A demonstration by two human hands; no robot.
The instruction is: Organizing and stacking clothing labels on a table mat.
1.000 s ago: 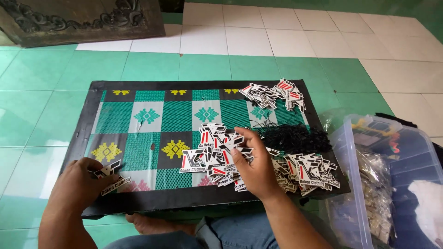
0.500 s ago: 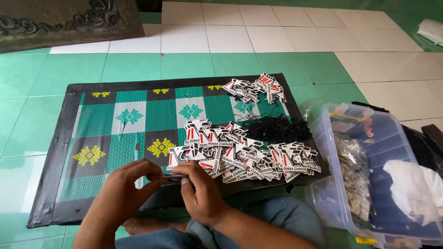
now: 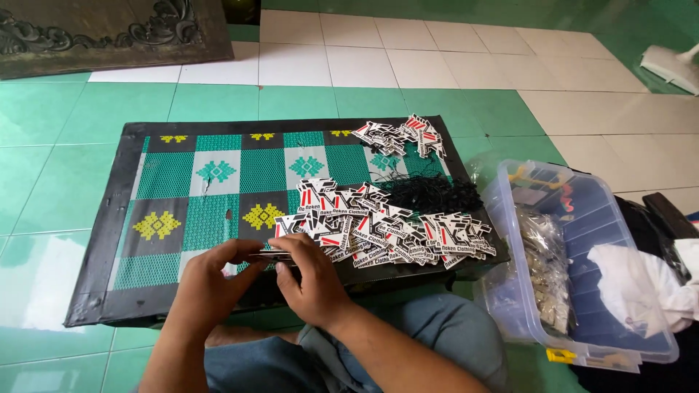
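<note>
My left hand (image 3: 211, 280) and my right hand (image 3: 309, 276) meet over the near edge of a low black-rimmed board (image 3: 102, 255) covered in a green, grey and yellow patterned sheet. Together they pinch a thin stack of paper tags (image 3: 273, 255) held flat between the fingertips. Just beyond the hands lies a spread heap of white, black and red tags (image 3: 386, 229). A smaller pile of the same tags (image 3: 400, 137) sits at the board's far right corner, and a bundle of black strings (image 3: 429, 193) lies between the two piles.
A clear plastic bin (image 3: 582, 269) with small bags and a white cloth stands on the floor to the right. Green and white floor tiles surround the board. A dark carved wooden panel (image 3: 109, 33) lies at the far left. My knees in blue jeans are below.
My right hand left the tag heap and came over to my left hand; both now hold the stack near the board's front edge. The view shifted right.
</note>
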